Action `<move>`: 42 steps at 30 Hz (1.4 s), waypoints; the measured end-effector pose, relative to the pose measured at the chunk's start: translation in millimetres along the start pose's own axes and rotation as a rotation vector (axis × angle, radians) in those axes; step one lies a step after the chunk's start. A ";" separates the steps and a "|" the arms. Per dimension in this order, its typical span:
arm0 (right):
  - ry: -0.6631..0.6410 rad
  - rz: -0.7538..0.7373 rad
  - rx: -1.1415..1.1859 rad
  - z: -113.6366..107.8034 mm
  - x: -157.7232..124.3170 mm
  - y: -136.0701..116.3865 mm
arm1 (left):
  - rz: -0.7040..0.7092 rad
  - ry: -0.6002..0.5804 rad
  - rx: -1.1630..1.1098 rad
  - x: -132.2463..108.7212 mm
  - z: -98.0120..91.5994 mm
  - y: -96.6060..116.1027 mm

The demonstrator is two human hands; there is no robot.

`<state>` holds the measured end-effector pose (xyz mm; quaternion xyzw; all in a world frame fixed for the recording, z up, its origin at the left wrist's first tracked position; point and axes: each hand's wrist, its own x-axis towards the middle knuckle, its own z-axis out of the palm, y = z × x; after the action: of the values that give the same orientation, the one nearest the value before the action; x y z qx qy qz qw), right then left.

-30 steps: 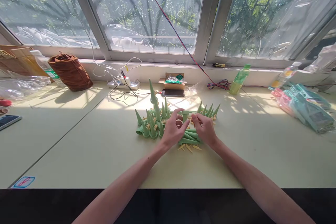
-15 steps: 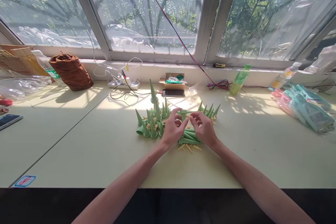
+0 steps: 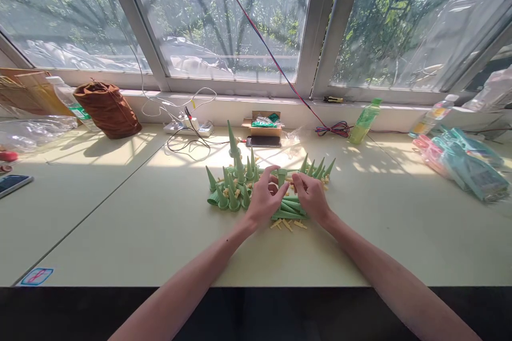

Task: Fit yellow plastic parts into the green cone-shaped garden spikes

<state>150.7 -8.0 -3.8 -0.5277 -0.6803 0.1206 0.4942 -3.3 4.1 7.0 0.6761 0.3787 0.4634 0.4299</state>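
Observation:
My left hand (image 3: 264,198) curls its thumb and fingers around a green plastic spike (image 3: 282,175), held with its wide end up. Just to the right, my right hand (image 3: 314,197) is closed in a pinch. Whatever its fingertips hold is too small to make out. Green cone-shaped spikes (image 3: 233,200) stand point-up at the left of the hands, with small pale-yellow pieces among them. More green spikes (image 3: 292,206) lie flat beneath the hands. Several pale-yellow T-shaped valves (image 3: 287,225) lie in front of these. Another group of upright spikes (image 3: 320,168) stands behind my right hand.
A phone (image 3: 264,141) and a small open carton (image 3: 266,129) sit behind the spikes. A power strip with cables (image 3: 190,125) and a brown pouch (image 3: 108,111) stand at the left. A green bottle (image 3: 366,121) and plastic-wrapped packs (image 3: 468,162) are at the right.
My right hand's fingers have closed into a tighter pinch and drawn slightly right, away from the spike. My left hand stays almost still with the spike.

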 end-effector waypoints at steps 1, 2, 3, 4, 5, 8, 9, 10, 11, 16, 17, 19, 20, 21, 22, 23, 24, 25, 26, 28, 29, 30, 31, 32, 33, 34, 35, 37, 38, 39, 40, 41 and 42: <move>0.000 0.008 0.008 -0.2 -0.1 -0.8 | 0.000 0.004 -0.001 0.3 -0.1 0.1; 0.003 0.016 0.021 -0.3 -0.3 -1.6 | 0.000 0.010 -0.003 0.7 -0.3 0.3; 0.004 0.024 0.041 -0.4 -0.5 -2.2 | 0.001 0.017 -0.006 1.2 -0.5 0.5; 0.005 0.030 0.064 -0.4 -0.9 -2.7 | 0.004 0.023 -0.009 1.7 -0.7 0.7; 0.004 0.031 0.086 -0.3 -1.3 -2.9 | 0.008 0.030 -0.011 2.1 -0.8 0.9; -0.007 0.017 0.121 0.3 -2.2 -2.5 | 0.019 0.043 -0.015 2.7 -0.9 1.1; -0.012 0.011 0.123 0.6 -2.4 -2.2 | 0.021 0.044 -0.017 2.8 -0.9 1.1; -0.015 0.006 0.124 0.8 -2.5 -1.9 | 0.022 0.044 -0.020 2.7 -0.8 1.0; -0.015 0.003 0.125 1.0 -2.5 -1.6 | 0.021 0.043 -0.023 2.7 -0.8 1.0; -0.015 0.009 0.112 1.1 -2.1 -0.7 | 0.015 0.035 -0.028 2.6 -0.8 0.9; -0.017 0.013 0.105 0.9 -2.1 -0.5 | 0.015 0.032 -0.026 2.6 -0.8 1.0; -0.023 0.016 0.089 0.5 -1.8 -0.1 | 0.013 0.024 -0.019 2.5 -0.9 1.0; -0.026 0.015 0.081 0.3 -1.6 0.2 | 0.013 0.021 -0.016 2.4 -0.9 1.0; -0.027 0.011 0.070 0.2 -1.3 0.5 | 0.013 0.016 -0.016 2.3 -1.0 1.0; -0.025 0.006 0.058 0.1 -0.9 0.7 | 0.013 0.011 -0.019 2.1 -1.0 1.0; -0.021 -0.001 0.045 0.0 -0.6 1.0 | 0.013 0.006 -0.023 2.0 -1.0 0.9; -0.014 -0.008 0.030 0.1 -0.2 1.2 | 0.012 0.001 -0.027 1.9 -1.1 0.8; -0.006 -0.013 0.017 0.1 0.1 1.2 | 0.009 -0.001 -0.031 1.8 -1.1 0.8; -0.001 -0.015 0.008 0.2 0.3 1.1 | 0.004 -0.002 -0.035 1.7 -1.0 0.7; -0.004 -0.009 0.012 0.3 0.3 0.5 | -0.005 0.005 -0.045 1.8 -1.0 0.7; -0.009 -0.001 0.025 0.3 0.0 0.0 | -0.008 0.014 -0.050 2.0 -1.0 0.7; -0.012 0.007 0.044 0.4 -0.3 -0.5 | -0.010 0.025 -0.055 2.2 -1.1 0.7; -0.014 0.014 0.066 0.5 -0.6 -1.0 | -0.012 0.036 -0.059 2.5 -1.1 0.8; -0.013 0.019 0.088 0.6 -1.0 -1.2 | -0.013 0.047 -0.062 2.9 -1.2 0.8; -0.011 0.020 0.106 0.9 -1.3 -1.3 | -0.015 0.055 -0.064 3.2 -1.3 0.9; -0.009 0.019 0.119 1.2 -1.6 -1.1 | -0.018 0.058 -0.065 3.6 -1.4 0.9; -0.008 0.016 0.127 1.5 -1.7 -0.7 | -0.020 0.057 -0.065 3.8 -1.4 1.0; -0.006 0.010 0.133 2.2 -1.8 0.5 | -0.024 0.051 -0.059 4.2 -1.5 1.1; -0.004 0.011 0.131 2.4 -1.8 1.2 | -0.025 0.049 -0.053 4.3 -1.5 1.1; -0.003 0.013 0.127 2.6 -1.8 1.7 | -0.026 0.048 -0.046 4.3 -1.5 1.1; -0.005 0.016 0.123 2.6 -1.7 2.1 | -0.025 0.046 -0.042 4.2 -1.5 1.1; -0.008 0.019 0.119 2.5 -1.6 2.3 | -0.024 0.043 -0.040 4.0 -1.5 1.1; -0.011 0.021 0.116 2.2 -1.5 2.4 | -0.023 0.039 -0.042 3.7 -1.5 1.1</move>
<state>150.3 -7.5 -7.3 -0.5045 -0.6695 0.1678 0.5187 -3.5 7.5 9.5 0.6533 0.3851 0.4794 0.4416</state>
